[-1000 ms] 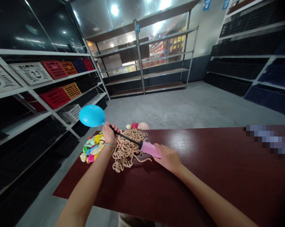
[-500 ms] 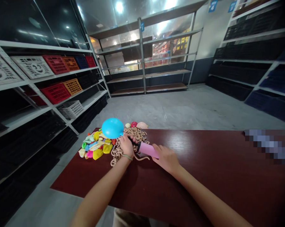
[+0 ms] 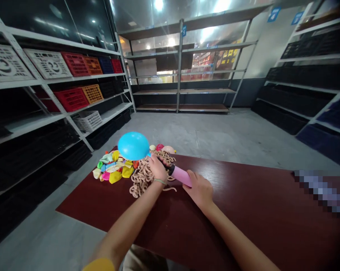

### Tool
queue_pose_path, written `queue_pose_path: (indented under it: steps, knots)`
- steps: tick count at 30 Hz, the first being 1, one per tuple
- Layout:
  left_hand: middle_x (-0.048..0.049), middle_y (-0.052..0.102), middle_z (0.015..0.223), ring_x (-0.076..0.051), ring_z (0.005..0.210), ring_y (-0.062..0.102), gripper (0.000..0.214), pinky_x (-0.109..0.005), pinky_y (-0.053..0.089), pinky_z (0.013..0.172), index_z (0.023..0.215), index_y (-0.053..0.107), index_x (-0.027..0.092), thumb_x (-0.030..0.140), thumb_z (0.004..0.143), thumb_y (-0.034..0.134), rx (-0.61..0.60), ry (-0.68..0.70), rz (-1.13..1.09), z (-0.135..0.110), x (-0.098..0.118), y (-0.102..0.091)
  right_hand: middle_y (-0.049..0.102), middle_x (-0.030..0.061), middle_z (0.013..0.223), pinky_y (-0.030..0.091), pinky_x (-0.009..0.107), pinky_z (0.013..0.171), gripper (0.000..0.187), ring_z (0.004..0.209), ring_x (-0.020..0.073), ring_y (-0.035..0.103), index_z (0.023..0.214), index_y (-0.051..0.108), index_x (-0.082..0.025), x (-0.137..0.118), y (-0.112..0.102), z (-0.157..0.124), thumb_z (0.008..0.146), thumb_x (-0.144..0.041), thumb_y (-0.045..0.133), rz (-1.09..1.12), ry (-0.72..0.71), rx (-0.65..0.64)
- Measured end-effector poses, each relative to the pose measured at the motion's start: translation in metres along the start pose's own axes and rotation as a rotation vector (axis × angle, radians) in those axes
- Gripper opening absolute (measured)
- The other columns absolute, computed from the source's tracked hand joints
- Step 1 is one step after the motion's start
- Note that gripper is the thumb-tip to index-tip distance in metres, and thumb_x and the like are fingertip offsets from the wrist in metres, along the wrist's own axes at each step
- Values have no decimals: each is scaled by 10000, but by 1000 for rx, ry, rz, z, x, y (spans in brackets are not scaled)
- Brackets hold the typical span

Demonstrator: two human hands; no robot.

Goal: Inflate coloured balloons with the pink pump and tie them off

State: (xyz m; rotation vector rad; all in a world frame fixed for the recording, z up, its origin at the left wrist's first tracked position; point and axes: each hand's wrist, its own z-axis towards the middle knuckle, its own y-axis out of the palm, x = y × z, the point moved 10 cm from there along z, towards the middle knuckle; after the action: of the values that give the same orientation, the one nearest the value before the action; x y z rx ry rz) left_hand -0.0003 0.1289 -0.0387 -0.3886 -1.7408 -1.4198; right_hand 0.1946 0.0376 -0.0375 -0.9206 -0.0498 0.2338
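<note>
- Blue balloon: you've got it round and part-inflated, up over the far end of the table, neck down into your L hand; it's above the piles, not resting on them;
- L hand: closed tight round the balloon neck and the pump's black nozzle; fingers wrap the join, so the nozzle tip is hidden; thin green wristband on the wrist;
- R hand: holding the pink hand pump by its barrel, fingers over the top, hand fairly narrow; pump lies tilted, just above the tabletop;
- Under your L hand: heap of tan twisting balloons, uninflated, loops trailing toward the pump;
- Left of that, touching it: pile of flat mixed-colour balloons, yellow, pink, white, blue;
- Behind the heap: small inflated pink balloon, red balloon, cream one;
- All of it sits on a dark red wood table, far R end covered by a pixelated blur;
- Round you: white metal shelves w/ red crates on the L, bare shelving ahead; yellow sleeve on your L arm;
</note>
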Motion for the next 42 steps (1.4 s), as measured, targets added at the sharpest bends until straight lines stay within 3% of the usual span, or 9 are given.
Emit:
queue_pose_path:
  steps: [4, 8, 14, 17, 20, 26, 30, 36, 42]
  knots:
    - [58, 418, 533, -92, 391, 385, 266, -239, 319, 390, 725, 380, 228, 403, 900, 479, 121, 23, -33, -20, -12, -12, 664, 46, 922, 288, 303, 662, 382, 760, 200, 555, 1198, 564, -223, -8, 2, 4, 830, -320, 602, 34, -88, -52]
    - [68, 411, 547, -87, 395, 369, 174, -232, 307, 394, 759, 384, 230, 321, 887, 460, 160, 100, -79, -9, 22, -29, 674, 62, 965, 307, 317, 715, 420, 835, 211, 563, 1261, 538, -201, -18, 4, 12, 858, -302, 600, 38, -244, -128]
    - [61, 396, 576, -85, 440, 370, 197, -236, 325, 426, 741, 379, 226, 333, 875, 475, 236, 188, -150, 9, 57, -47, 657, 78, 1136, 315, 354, 790, 395, 1002, 260, 523, 1244, 541, -234, 41, -4, 22, 854, -251, 606, -73, -92, -95]
    - [57, 385, 573, -83, 450, 362, 217, -241, 330, 443, 732, 363, 224, 337, 894, 452, 289, 177, -155, 7, 52, -53, 638, 86, 1149, 326, 342, 751, 396, 1040, 275, 493, 1222, 549, -233, 54, -6, 21, 833, -241, 624, -76, 41, -86]
    - [57, 386, 573, -85, 447, 367, 192, -242, 317, 437, 740, 360, 223, 314, 896, 424, 300, 165, -144, -4, 38, -49, 633, 92, 1116, 334, 339, 724, 411, 1019, 278, 486, 1213, 564, -235, 34, -7, 17, 813, -247, 659, -78, 115, -95]
    - [62, 418, 575, -94, 424, 390, 190, -245, 334, 431, 779, 394, 222, 367, 891, 446, 181, 118, -118, -21, 12, -20, 634, 59, 1182, 378, 317, 761, 534, 1009, 228, 517, 1349, 488, -240, -16, -6, 16, 843, -251, 658, 46, -41, -118]
    - [55, 417, 576, -94, 432, 398, 157, -245, 345, 444, 768, 380, 220, 317, 885, 420, 216, 110, -123, -6, 21, -31, 632, 68, 1228, 388, 332, 812, 462, 1055, 242, 521, 1324, 533, -236, 6, -5, 21, 872, -260, 624, -17, -124, -123]
    - [70, 382, 587, -69, 455, 353, 195, -223, 324, 463, 769, 344, 219, 346, 894, 422, 271, 186, -157, 13, 49, -57, 601, 82, 1270, 404, 384, 907, 426, 1203, 287, 436, 1296, 566, -246, 56, -13, 22, 871, -230, 595, -56, 12, -14]
    - [66, 406, 589, -80, 459, 388, 160, -233, 351, 468, 767, 372, 213, 316, 886, 402, 318, 139, -134, -15, 17, -47, 600, 104, 1165, 453, 344, 748, 548, 1087, 297, 431, 1345, 534, -257, 24, -16, 18, 812, -152, 602, 0, 148, 3]
